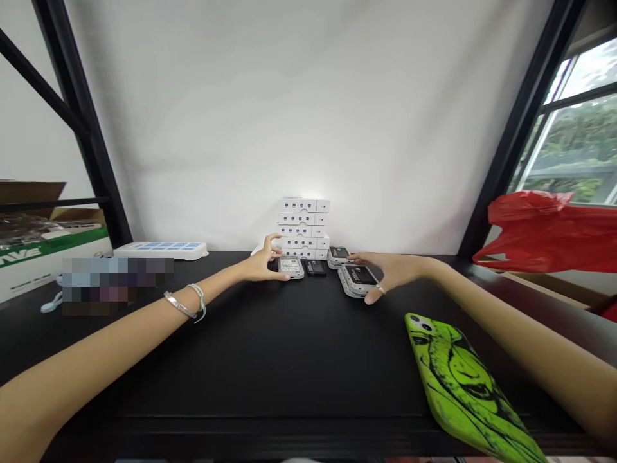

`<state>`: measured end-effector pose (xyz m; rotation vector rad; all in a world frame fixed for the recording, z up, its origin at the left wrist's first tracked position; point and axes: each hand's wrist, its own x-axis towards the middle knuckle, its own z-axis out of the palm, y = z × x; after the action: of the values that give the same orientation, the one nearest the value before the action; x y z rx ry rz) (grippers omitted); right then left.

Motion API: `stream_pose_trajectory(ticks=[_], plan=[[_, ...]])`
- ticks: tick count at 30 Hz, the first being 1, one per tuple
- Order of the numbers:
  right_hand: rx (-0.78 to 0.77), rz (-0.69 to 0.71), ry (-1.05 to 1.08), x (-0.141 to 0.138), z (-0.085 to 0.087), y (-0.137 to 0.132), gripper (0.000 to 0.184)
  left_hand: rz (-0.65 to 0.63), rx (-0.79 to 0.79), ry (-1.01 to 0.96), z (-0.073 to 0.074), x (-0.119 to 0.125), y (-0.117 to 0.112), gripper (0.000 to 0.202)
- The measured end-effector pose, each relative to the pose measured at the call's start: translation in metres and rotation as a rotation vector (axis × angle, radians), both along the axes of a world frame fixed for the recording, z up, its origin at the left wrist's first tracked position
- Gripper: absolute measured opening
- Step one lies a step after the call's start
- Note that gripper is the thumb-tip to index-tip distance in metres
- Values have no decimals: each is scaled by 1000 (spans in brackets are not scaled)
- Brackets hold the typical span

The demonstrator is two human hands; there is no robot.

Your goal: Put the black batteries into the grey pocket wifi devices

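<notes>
Left hand [263, 262] sits half-open on a grey handheld device [291, 267], right hand [385, 273] spread over another device [358, 281], near the black worktop's [241, 366] back edge. Can't tell if either's gripping.

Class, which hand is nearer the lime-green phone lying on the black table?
Right: the right hand is just beyond the top end of the lime-green phone; the left hand is much farther off to its left.
</notes>
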<state>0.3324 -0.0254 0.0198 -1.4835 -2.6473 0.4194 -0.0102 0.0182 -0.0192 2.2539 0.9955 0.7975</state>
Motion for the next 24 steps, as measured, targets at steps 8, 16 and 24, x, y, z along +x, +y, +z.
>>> stream_pose_trajectory(ticks=[8, 16, 24], plan=[[120, -8, 38, -10, 1, -14, 82, -85, -16, 8, 6, 9, -3, 98], [136, 23, 91, -55, 10, -43, 72, -154, 275, 58, 16, 33, -52, 90], [52, -16, 121, -74, -17, -59, 83, -204, 33, 168, 4, 46, -85, 102]])
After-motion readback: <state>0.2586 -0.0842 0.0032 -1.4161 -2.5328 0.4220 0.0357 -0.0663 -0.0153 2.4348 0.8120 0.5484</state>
